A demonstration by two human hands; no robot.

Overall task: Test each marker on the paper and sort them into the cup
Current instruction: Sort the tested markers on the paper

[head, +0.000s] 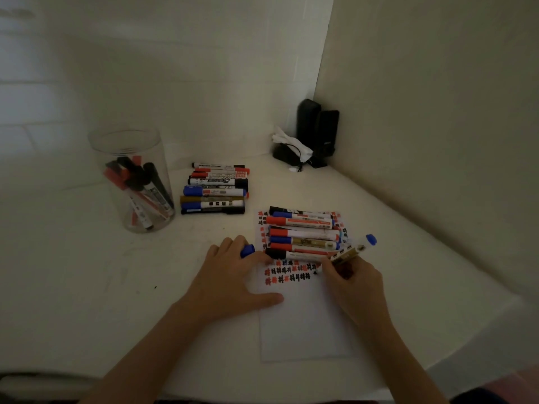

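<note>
A white sheet of paper (306,325) lies in front of me, its upper part covered in rows of red, black and blue test marks. My right hand (354,282) grips a blue-ended marker (354,250) with its tip down on the paper beside the marks. My left hand (233,278) rests on the paper's left edge, thumb stretched across it, and holds a blue cap (247,250) in its fingers. Several markers (303,236) lie stacked across the top of the paper. A second pile of markers (215,189) lies further back. A clear cup (131,176) at the left holds several markers.
The white table (87,272) runs into a corner with walls behind and at the right. Black box-shaped items and a crumpled white tissue (309,138) sit in that corner. The table's front edge curves along the bottom right.
</note>
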